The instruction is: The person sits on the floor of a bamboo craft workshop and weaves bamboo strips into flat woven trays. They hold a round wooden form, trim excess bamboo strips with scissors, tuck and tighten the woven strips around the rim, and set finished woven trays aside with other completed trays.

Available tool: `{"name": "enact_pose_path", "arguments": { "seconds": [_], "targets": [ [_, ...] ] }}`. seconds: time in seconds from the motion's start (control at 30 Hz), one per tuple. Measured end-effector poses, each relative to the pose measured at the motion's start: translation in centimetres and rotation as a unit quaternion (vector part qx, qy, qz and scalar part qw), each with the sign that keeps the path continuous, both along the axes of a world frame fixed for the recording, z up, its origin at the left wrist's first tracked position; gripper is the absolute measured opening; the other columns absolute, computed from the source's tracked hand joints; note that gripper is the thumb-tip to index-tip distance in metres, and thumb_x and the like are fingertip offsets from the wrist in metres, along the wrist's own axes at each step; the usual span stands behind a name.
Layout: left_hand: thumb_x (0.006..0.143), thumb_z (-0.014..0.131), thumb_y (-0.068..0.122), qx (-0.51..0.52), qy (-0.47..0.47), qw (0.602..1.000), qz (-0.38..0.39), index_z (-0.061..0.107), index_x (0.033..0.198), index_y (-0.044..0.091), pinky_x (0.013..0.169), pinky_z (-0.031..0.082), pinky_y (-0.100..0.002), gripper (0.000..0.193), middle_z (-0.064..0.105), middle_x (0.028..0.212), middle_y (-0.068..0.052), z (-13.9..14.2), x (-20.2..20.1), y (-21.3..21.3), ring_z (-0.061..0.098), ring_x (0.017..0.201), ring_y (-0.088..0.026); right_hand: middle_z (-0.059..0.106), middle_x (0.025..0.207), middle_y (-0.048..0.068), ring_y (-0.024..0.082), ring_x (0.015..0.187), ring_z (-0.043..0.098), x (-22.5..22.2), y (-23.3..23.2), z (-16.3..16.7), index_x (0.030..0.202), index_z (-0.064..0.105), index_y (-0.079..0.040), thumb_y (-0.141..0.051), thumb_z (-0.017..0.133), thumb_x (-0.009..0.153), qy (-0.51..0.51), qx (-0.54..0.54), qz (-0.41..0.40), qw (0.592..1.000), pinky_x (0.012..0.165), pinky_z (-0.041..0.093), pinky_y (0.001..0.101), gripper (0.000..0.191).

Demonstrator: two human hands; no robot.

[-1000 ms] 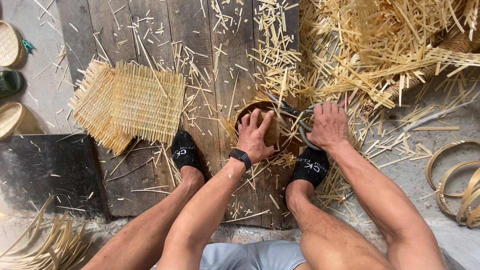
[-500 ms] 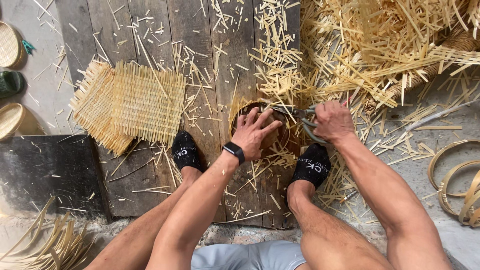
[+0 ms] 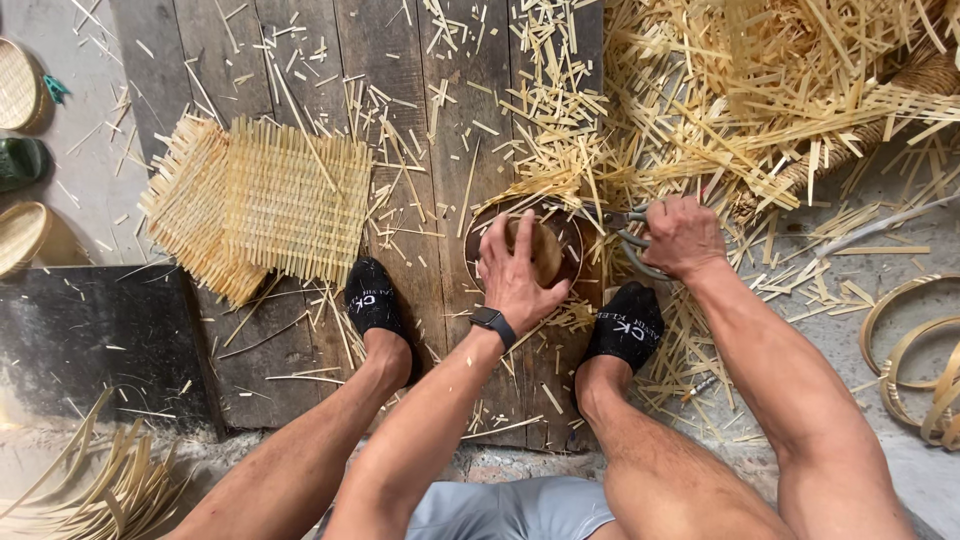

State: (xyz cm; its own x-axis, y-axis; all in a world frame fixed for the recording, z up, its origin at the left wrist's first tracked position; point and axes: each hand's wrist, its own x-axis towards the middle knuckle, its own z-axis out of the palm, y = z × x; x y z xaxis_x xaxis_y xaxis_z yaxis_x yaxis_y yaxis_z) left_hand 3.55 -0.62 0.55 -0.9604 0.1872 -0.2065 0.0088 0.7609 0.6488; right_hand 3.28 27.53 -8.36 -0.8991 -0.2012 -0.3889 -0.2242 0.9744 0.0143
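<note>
The left hand (image 3: 515, 275) lies flat on a small round basket (image 3: 540, 245), fingers (image 3: 497, 232) spread wide over its woven top, pressing it against the dark planks (image 3: 400, 90). A black watch (image 3: 492, 322) sits on that wrist. The basket rests between the person's two feet in black socks (image 3: 372, 297), slightly nearer the right foot, at the edge of the strip pile.

The right hand (image 3: 682, 235) is just beside the basket on its right, fingers curled shut around the handles of grey shears (image 3: 632, 245); the blades point toward the basket's rim, and whether they touch it cannot be told.

A big heap of cut bamboo strips (image 3: 760, 100) covers the floor above and to the right of both hands, with loose bits scattered over the planks. To the left of the feet lies a stack of square woven mats (image 3: 265, 205). At the far left edge sit two shallow woven trays (image 3: 20, 85). Bent bamboo hoops (image 3: 915, 350) lie at the right edge, and a bundle of long strips (image 3: 95, 490) at the lower left.
</note>
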Motion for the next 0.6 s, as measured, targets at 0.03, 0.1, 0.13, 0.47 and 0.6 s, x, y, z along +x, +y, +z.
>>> {"name": "enact_pose_path", "arguments": {
  "seconds": [0.03, 0.1, 0.13, 0.47, 0.6],
  "targets": [
    [0.053, 0.093, 0.025, -0.032, 0.000, 0.999, 0.000, 0.033, 0.150, 0.024, 0.105, 0.031, -0.066, 0.115, 0.027, 0.149, -0.019, -0.1, 0.2, 0.4, 0.025, 0.138, -0.046, 0.052, 0.088, 0.006, 0.016, 0.078, 0.052, 0.1, 0.1, 0.0, 0.092, 0.055, -0.010, -0.028, 0.061, 0.100, 0.019, -0.019, -0.005, 1.000, 0.066, 0.049, 0.0322, 0.020],
    [0.058, 0.093, 0.027, -0.094, -0.006, 0.996, 0.003, 0.037, 0.151, 0.028, 0.106, 0.030, -0.068, 0.109, 0.027, 0.152, -0.018, -0.3, 0.4, 1.0, 0.026, 0.139, -0.045, 0.051, 0.076, 0.007, 0.018, 0.068, 0.050, 0.2, 0.0, 0.0, 0.083, 0.056, -0.006, -0.035, 0.069, 0.075, 0.169, -0.057, 0.031, 0.983, 0.059, 0.048, 0.0309, 0.032],
    [0.059, 0.092, 0.026, -0.085, 0.005, 0.996, -0.029, 0.037, 0.153, 0.029, 0.108, 0.031, -0.066, 0.109, 0.028, 0.153, -0.016, -0.5, 0.4, 0.9, 0.027, 0.140, -0.045, 0.050, 0.071, 0.008, 0.019, 0.063, 0.048, 0.1, -0.4, -0.2, 0.078, 0.057, -0.004, -0.038, 0.073, 0.062, 0.244, -0.076, 0.051, 0.965, 0.055, 0.048, 0.0303, 0.041],
    [0.057, 0.092, 0.023, -0.094, -0.006, 0.994, -0.063, 0.034, 0.152, 0.032, 0.107, 0.028, -0.066, 0.112, 0.025, 0.150, -0.018, -0.6, -0.2, 0.4, 0.026, 0.140, -0.046, 0.057, 0.085, 0.007, 0.018, 0.075, 0.055, 0.2, 0.5, 0.1, 0.090, 0.059, -0.008, -0.038, 0.064, 0.092, 0.095, -0.039, -0.001, 0.995, 0.065, 0.051, 0.0325, 0.031],
    [0.056, 0.091, 0.023, -0.108, -0.028, 0.978, -0.178, 0.036, 0.152, 0.036, 0.112, 0.031, -0.062, 0.111, 0.030, 0.149, -0.015, -0.5, -0.5, 0.2, 0.029, 0.140, -0.041, 0.050, 0.072, 0.003, 0.015, 0.064, 0.049, -0.5, -1.2, 0.5, 0.081, 0.057, -0.011, -0.047, 0.066, 0.069, 0.282, -0.014, 0.062, 0.957, 0.056, 0.048, 0.0279, 0.039]
  ]
}}
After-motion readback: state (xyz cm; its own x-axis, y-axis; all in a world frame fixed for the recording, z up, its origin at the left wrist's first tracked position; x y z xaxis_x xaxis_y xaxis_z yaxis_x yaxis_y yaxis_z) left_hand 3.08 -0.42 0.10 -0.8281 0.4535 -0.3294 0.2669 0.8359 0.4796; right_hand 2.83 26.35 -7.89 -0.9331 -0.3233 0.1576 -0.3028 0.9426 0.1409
